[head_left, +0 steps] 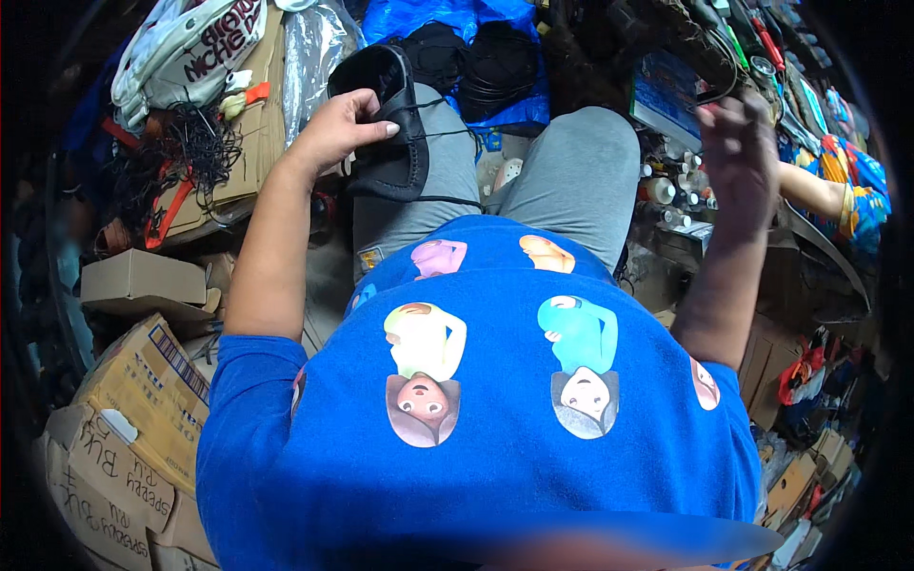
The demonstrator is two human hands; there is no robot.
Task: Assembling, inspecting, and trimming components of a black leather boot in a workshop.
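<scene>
Black shoe (409,152), one, laced: upper centre-left of the frame, tilted over the near thigh of the grey trousers (576,181). Left hand (335,128): closed in a pinch on the shoe's rim, thumb on the visible side, fingers partly out of sight. Likely fault: the grip takes in only the edge, so the shoe could swing or slip should it be pulled at its far end. Loose black lace (447,134): trails over the lap; liable to snag on a finger or catch under the shoe. Right hand (741,157): raised at upper right, fingers seemingly parted, badly blurred; whether it has hold of anything cannot be told. Small bottles (659,190): crowded near that forearm; a careless sweep might topple some. Another forearm (811,187), in a patterned sleeve (862,195): close behind the right hand in the picture, a possible bump if both move at once. Tangled black cords (195,152), upper left: could hook a stray lace. Hard to make out: the shoe's sole, turned away; dark bundles (500,71) on blue plastic (395,17), top centre; the other person's body, cut off.
</scene>
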